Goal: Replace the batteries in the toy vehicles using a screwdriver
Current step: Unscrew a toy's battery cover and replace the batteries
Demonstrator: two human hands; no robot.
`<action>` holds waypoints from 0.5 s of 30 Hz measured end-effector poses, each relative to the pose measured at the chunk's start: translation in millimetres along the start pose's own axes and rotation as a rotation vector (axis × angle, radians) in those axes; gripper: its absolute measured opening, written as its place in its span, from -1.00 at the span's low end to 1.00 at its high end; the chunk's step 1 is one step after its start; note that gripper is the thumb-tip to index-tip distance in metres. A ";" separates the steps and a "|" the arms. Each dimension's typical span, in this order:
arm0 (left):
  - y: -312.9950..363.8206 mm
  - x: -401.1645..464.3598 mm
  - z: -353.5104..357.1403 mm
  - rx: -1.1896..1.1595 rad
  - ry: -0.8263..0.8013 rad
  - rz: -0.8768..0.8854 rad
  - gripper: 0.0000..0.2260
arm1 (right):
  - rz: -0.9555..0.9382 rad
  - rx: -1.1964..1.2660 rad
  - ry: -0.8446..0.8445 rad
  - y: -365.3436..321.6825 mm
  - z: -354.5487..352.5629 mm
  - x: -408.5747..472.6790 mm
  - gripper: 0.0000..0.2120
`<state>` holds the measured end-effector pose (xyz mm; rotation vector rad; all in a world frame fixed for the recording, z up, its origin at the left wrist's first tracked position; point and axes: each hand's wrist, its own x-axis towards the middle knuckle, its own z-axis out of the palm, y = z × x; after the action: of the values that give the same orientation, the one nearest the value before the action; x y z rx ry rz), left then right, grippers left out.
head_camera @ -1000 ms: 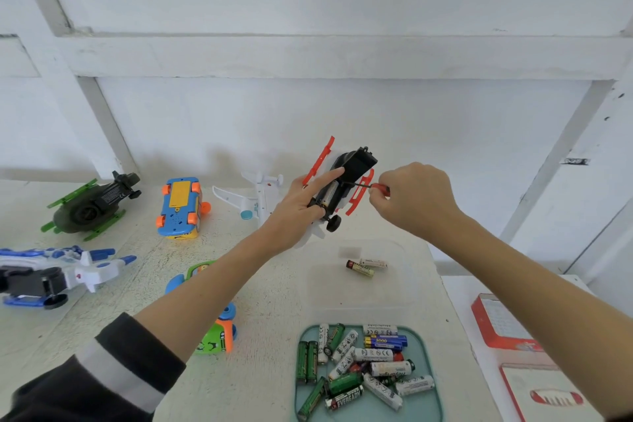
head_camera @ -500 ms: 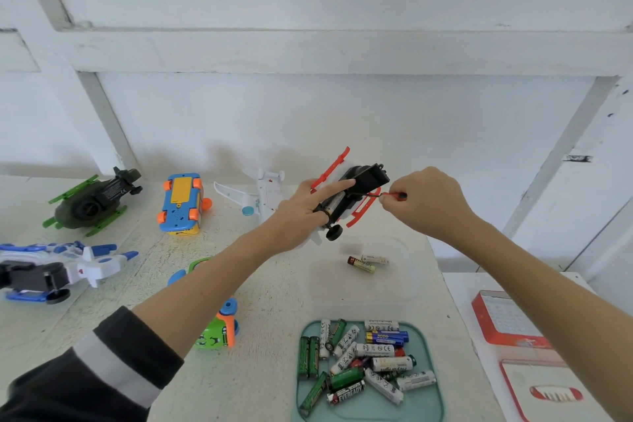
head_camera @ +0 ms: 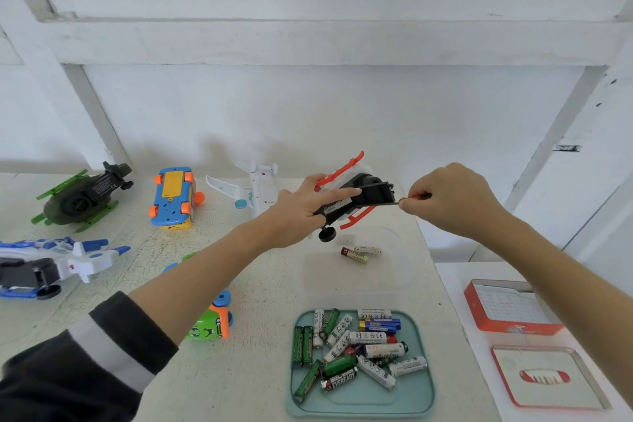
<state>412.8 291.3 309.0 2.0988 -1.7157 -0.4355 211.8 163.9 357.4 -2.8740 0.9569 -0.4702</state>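
Currently left hand (head_camera: 301,212) grips the red-and-black toy helicopter (head_camera: 356,195), underside up, off the table (head_camera: 239,370) near its far edge. Right hand (head_camera: 452,199) pinches the screwdriver (head_camera: 409,199), tip at the toy's black base. Loose batteries (head_camera: 359,349) fill the teal tray (head_camera: 411,401) at the near edge. Two batteries (head_camera: 359,253) lie in the clear tray (head_camera: 394,284) behind it. Other toy vehicles sit toward the left side; green helicopter (head_camera: 82,197) at the far-left corner.

Teal tray (head_camera: 359,401), green helicopter (head_camera: 80,197), blue-and-yellow car (head_camera: 173,197) — red tin (head_camera: 510,307), black-and-grey striped sleeve (head_camera: 89,356).
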 end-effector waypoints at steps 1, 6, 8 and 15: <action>1.0 0.0 0.0 0.021 0.000 0.012 -0.34 | -0.001 -0.011 0.005 1.1 -0.8 -1.2 -0.70; 1.9 0.2 -1.8 -0.020 0.015 0.013 -0.34 | -0.031 -0.024 0.102 -1.1 6.4 -7.6 -0.64; 3.2 0.2 -1.9 -0.041 0.025 0.009 -0.34 | -0.054 -0.071 0.119 -4.2 13.4 -8.4 -0.62; 1.0 0.6 -3.1 0.063 0.019 0.025 -0.33 | -0.076 -0.068 0.111 -2.2 17.3 -6.7 -0.60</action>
<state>413.6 290.9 312.2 2.1154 -1.7648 -0.3583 213.3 169.2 339.6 -2.9821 0.8984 -0.6218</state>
